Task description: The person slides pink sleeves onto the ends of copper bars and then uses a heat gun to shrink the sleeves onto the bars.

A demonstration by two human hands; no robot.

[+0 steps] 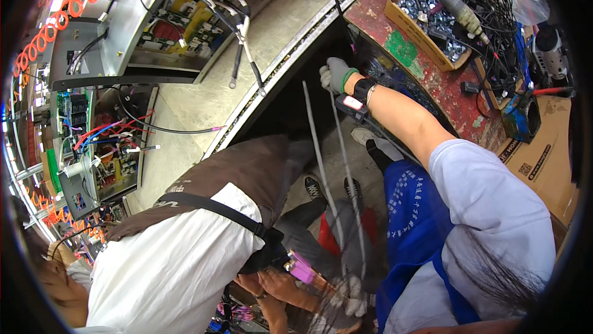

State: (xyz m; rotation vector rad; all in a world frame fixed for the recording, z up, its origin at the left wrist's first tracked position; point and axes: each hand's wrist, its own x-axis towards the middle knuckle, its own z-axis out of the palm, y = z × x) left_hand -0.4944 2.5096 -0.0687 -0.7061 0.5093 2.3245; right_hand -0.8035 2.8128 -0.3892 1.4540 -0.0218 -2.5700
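My right hand (338, 76), in a grey glove with a green cuff, is closed round the upper part of one long grey cable (343, 161). A second grey cable (320, 161) runs beside it, its upper end free to the left of that hand. Both cables slant down to my left hand (351, 302), also gloved and slightly blurred at the lower edge, with its fingers closed round them. Left of this hand, a pink-purple sleeved cable end (301, 267) sticks up; whether I hold it too is unclear. A black device (352, 105) is strapped to my right wrist.
At left, a person in a white shirt and brown apron (235, 164) leans over a metal bench (185, 108) with open electronic cabinets (179, 25). Another person's bare hands (272, 284) are below. A box of metal parts (426, 19) and black wires stand at upper right.
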